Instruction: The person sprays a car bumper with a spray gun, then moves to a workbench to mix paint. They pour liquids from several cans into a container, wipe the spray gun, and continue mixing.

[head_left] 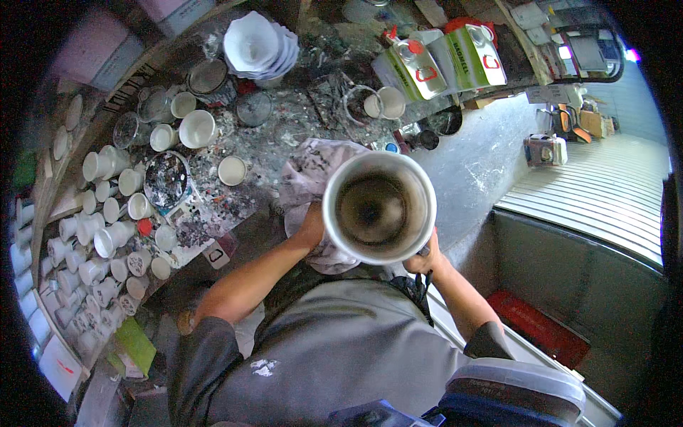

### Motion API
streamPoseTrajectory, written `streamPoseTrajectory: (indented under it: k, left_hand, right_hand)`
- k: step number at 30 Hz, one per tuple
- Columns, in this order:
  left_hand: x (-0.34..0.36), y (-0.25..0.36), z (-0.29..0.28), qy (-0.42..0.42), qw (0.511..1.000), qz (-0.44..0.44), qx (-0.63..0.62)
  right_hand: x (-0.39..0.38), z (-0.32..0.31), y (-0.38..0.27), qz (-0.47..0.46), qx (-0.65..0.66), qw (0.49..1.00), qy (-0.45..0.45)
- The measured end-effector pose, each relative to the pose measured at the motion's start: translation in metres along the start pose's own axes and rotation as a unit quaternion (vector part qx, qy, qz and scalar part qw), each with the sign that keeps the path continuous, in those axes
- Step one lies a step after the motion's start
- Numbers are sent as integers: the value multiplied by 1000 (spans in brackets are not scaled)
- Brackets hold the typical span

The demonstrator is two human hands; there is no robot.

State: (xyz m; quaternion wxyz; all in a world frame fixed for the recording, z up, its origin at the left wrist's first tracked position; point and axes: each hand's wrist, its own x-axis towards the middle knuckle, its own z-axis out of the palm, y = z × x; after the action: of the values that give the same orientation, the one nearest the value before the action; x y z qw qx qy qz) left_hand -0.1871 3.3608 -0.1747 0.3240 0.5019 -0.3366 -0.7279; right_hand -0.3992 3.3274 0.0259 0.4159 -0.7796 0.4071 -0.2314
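Note:
A large round metal cup [377, 210] with a pale rim and brown, stained inside is held up before me, seen from above. My right hand [425, 257] grips it at the lower right, partly under the rim. My left hand [311, 224] holds a pale, paint-stained cloth [313, 171] against the cup's left side; its fingertips are hidden. The cloth hangs behind and below the cup, over the near edge of the splattered bench.
The paint-spattered bench [309, 114] holds many white cups [114, 238], a dark-smeared tub [163, 178], stacked white funnel-shaped items [252, 43] and green-and-silver cans [420, 71] at the back. Right are a pale floor [484, 171], ribbed metal panel [590, 220] and red object [533, 327].

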Motion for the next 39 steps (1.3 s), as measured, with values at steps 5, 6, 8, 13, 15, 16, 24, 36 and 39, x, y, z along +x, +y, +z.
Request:
streamPoseTrajectory:
  k: [5,6,8,13,15,16,24,36,39]
  left_hand:
    - [12,-9,-15,16,998,3,63]
    - [16,-8,-18,17,997,7,71]
    - [29,-4,-24,35,995,24,95]
    - [92,28,-65,161,960,108,201]
    - [126,46,-85,173,935,83,297]
    - [141,55,-94,169,924,112,324]
    - [134,68,-89,353,890,86,275]
    - [-31,-2,-40,427,855,120,270]
    - [-45,11,-83,501,786,163,323]
  right_hand:
    - [-2,41,0,174,44,983,42]
    - [-1,47,-2,235,120,962,71]
    - [6,56,-5,308,236,907,163]
    - [47,45,9,219,243,893,310]
    - [67,30,30,150,166,916,332]
    - [80,27,45,124,145,925,328]
    - [113,64,128,115,-32,948,295]
    - [132,96,241,115,-72,966,218]
    - [107,78,249,140,-48,976,159]
